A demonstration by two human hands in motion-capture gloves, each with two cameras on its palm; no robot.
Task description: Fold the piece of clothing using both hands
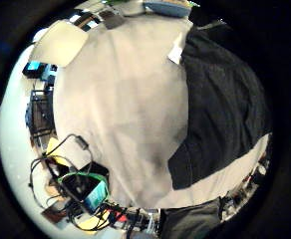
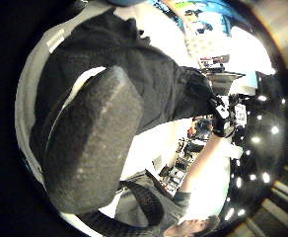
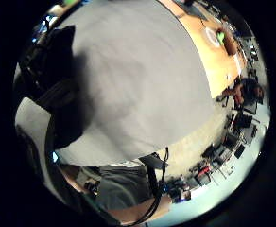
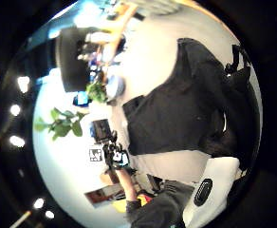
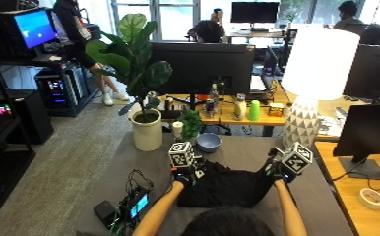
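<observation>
Left hand (image 5: pixel 184 178) and right hand (image 5: pixel 273 173) each gripping an edge of the black garment (image 5: pixel 226 187) on the grey table (image 5: pixel 242 150).

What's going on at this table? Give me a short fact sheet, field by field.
Activity: a person folding a garment with both hands
Garment: black piece of clothing lying on the grey table
Left hand: at the garment's left edge; grip not visible
Right hand: at the garment's right edge; grip not visible
Beyond the garment: blue bowl, potted plant, white lamp
</observation>
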